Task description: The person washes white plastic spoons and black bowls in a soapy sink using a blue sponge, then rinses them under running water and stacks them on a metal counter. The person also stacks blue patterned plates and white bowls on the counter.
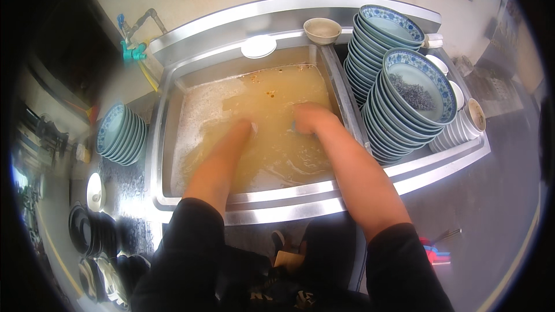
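Note:
Both forearms reach into a stainless steel sink (286, 193) filled with cloudy yellowish water (273, 156). My left hand (248, 126) is sunk in the water near the middle of the sink, its fingers hidden. A small pale edge shows beside it, too unclear to name. To the right, my right hand (311, 117) is bent at the wrist and partly under the surface. A bluish patch shows by its fingers, but the murk hides whether it holds anything. Food scraps (271, 94) float beyond the hands, and whitish foam (204, 108) covers the left side.
Tall stacks of blue-patterned bowls (403, 138) stand at the right, the front one topped by a metal scourer (411, 91). White bowls (455, 132) lie beside them. A beige bowl (322, 30) and white plates (259, 47) rest at the back rim. More bowls (121, 134) stand left, below a green tap (133, 52).

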The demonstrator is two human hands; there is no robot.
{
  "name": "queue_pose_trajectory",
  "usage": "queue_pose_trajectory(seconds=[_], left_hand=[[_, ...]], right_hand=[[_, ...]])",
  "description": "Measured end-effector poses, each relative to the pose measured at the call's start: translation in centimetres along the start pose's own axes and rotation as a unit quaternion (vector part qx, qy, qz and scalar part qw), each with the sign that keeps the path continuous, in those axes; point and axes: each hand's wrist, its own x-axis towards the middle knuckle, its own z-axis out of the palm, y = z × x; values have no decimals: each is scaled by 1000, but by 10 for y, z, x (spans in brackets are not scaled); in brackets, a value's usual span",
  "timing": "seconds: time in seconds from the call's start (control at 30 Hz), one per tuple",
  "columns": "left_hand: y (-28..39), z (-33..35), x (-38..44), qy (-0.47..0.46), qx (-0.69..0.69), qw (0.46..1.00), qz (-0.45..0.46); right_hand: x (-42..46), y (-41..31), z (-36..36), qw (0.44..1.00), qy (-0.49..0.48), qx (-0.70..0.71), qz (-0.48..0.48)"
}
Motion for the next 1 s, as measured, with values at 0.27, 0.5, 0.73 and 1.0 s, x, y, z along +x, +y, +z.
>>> queue_pose_trajectory(seconds=[0.27,0.5,0.73,1.0], left_hand=[[105,-40,36,81,40,990,112],[95,-43,45,145,80,976,144],[90,-55,47,154,108,975,122],[87,-58,46,158,116,975,109]], right_hand=[[-23,-6,-28,998,24,45,22],[-5,-7,-16,998,-5,42,43],[-4,-7,-19,999,7,26,48],[1,-8,-16,998,29,40,29]])
